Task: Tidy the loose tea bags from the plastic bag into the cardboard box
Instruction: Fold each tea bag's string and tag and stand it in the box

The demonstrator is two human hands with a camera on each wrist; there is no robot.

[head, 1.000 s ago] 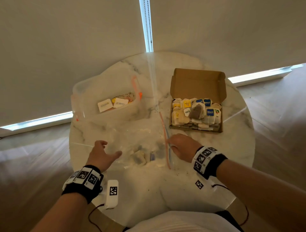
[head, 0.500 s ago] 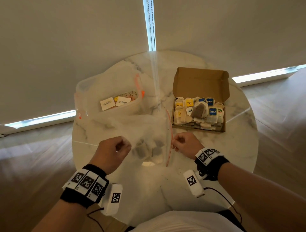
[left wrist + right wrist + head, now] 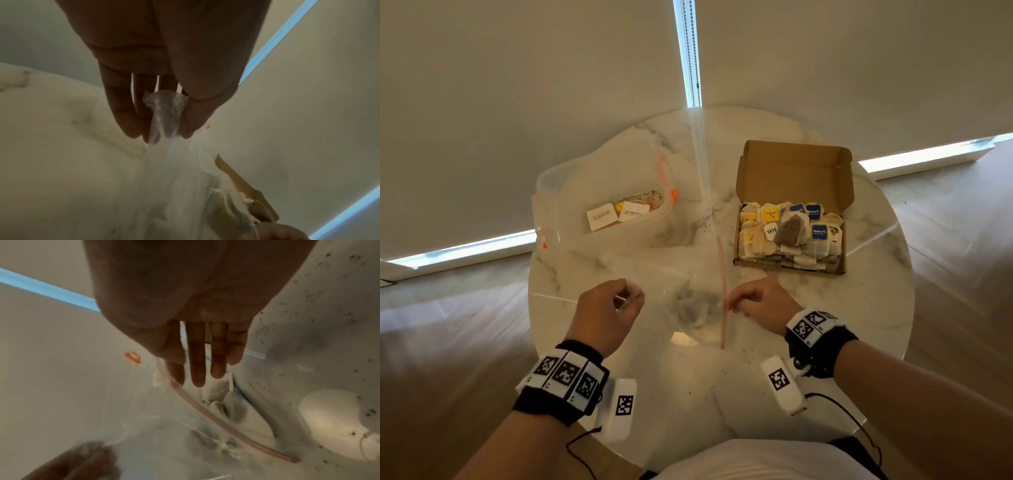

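A clear plastic zip bag (image 3: 674,284) hangs low over the marble table (image 3: 688,383) between my hands, with a few tea bags (image 3: 697,310) bunched near its red zip strip (image 3: 723,294). My left hand (image 3: 626,298) pinches the bag's gathered closed end (image 3: 164,110). My right hand (image 3: 736,305) pinches the zip edge (image 3: 205,415) between thumb and forefinger. The open cardboard box (image 3: 794,171) stands at the back right, its lid up, with several tagged tea bags (image 3: 787,233) heaped inside.
A clear plastic container (image 3: 599,192) with orange clips stands at the back left and holds a few packets. Dark tea crumbs are scattered over the table near my right hand. A blind cord (image 3: 691,51) hangs behind the table.
Both hands lay on the bag flat on the table. They have since closed on its two ends and lifted it, and the tea bags have slid toward the zip side.
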